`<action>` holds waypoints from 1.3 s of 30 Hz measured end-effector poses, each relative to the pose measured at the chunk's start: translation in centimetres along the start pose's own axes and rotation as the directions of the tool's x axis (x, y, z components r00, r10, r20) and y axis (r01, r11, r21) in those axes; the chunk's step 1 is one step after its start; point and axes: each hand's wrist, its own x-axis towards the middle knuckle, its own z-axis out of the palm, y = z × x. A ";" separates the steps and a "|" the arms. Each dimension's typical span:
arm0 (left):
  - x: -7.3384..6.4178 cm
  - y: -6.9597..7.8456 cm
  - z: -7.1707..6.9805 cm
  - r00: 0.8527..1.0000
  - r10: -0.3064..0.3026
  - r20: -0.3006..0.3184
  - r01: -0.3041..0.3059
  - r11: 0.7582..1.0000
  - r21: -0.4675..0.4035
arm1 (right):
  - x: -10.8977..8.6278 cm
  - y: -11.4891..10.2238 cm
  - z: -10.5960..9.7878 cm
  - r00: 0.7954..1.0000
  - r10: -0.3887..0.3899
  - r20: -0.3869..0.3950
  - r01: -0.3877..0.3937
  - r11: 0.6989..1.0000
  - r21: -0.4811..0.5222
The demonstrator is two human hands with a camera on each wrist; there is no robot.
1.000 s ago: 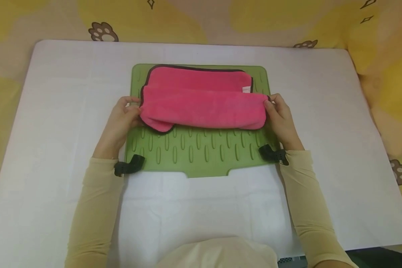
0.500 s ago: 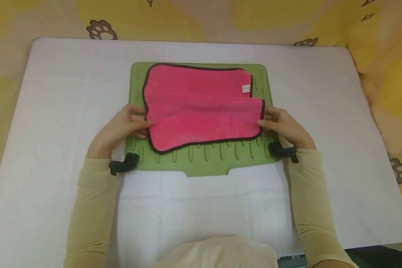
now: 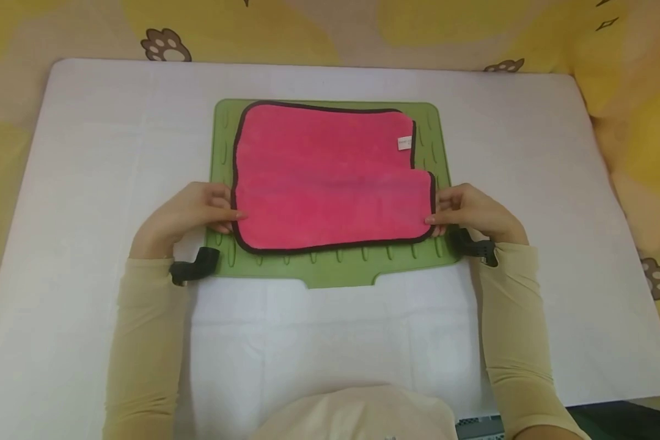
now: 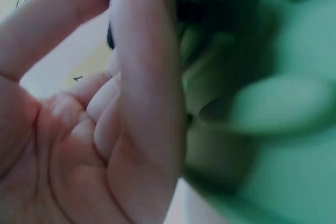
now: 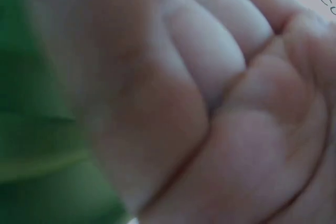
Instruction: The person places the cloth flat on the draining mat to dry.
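Note:
A pink cloth [image 3: 324, 177] with black trim and a small white tag [image 3: 404, 143] lies spread over a green ridged mat [image 3: 341, 278]. Its near part juts further right than its far part, making a step in the right edge. My left hand [image 3: 192, 211] pinches the left edge close to the near corner, thumb on top. Over at the right edge, my right hand [image 3: 473, 214] pinches the cloth by its near corner. In the left wrist view, fingers [image 4: 147, 77] fill the middle beside the blurred mat. Folded fingers [image 5: 205, 51] take up most of the right wrist view.
The mat sits on a white tabletop [image 3: 539, 153] with rounded corners. A yellow and beige fabric with paw prints [image 3: 165, 46] surrounds the table. Black wrist devices [image 3: 198, 266] project over the mat's near corners. A dark object [image 3: 480, 426] shows below the table's front edge.
The cloth's near portion, earlier raised and bent back, has come down toward the body and flattened over the mat. Both hands moved nearer the body with its edges and stand slightly further apart.

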 end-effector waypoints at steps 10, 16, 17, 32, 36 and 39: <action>-0.3 -0.3 -0.2 0.996 -0.028 0.090 0.024 0.999 0.048 | 0.0 0.6 -0.3 0.982 -0.014 0.187 0.020 0.999 -0.034; -0.1 0.0 -1.1 0.998 -0.060 0.036 0.057 0.996 0.074 | 0.4 0.0 -0.8 0.999 0.049 0.006 -0.049 0.997 -0.064; 0.0 0.1 -1.3 0.998 -0.064 0.019 0.062 0.995 0.074 | 0.7 -0.1 -1.0 0.998 0.049 -0.049 -0.052 0.997 -0.063; 6.6 1.5 -4.4 0.982 -0.035 -0.185 0.030 0.999 -0.027 | 7.8 -2.5 -3.6 0.920 0.009 -0.392 -0.071 0.987 -0.144; 7.8 1.5 -4.8 0.974 -0.043 -0.223 0.036 0.999 -0.032 | 9.3 -3.3 -4.1 0.908 0.024 -0.417 -0.122 0.970 -0.210; 8.3 1.8 -4.9 0.966 -0.050 -0.253 0.045 0.999 -0.026 | 10.2 -3.7 -4.3 0.902 0.018 -0.432 -0.143 0.955 -0.259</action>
